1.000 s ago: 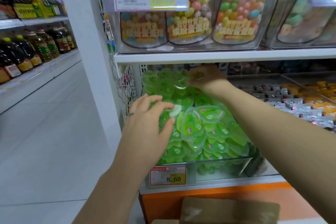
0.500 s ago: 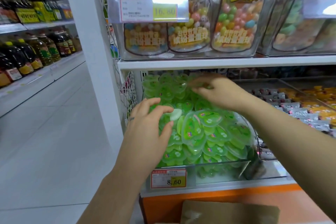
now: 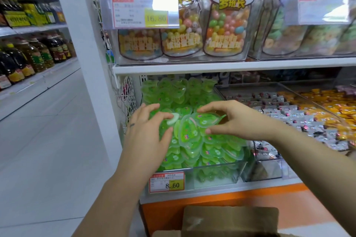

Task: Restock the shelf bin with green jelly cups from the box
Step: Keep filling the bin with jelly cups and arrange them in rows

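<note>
Green jelly cups (image 3: 185,146) heaped above the rim of the clear shelf bin (image 3: 215,174) at the left end of the lower shelf, behind a price tag (image 3: 167,182) reading 8.60. Left hand (image 3: 148,136) laid on the heap's left flank, fingers spread and relaxed, gripping nothing; right hand (image 3: 237,121) arched over a top cup, thumb at its near rim, clamped or merely touching, cannot tell. Cardboard box (image 3: 229,221) below, near the shelf's front edge.

Jelly cups (image 3: 189,141) heaped in the shelf bin (image 3: 217,176).
Box (image 3: 230,221) below in front; candy jars (image 3: 224,31) on the shelf above.
</note>
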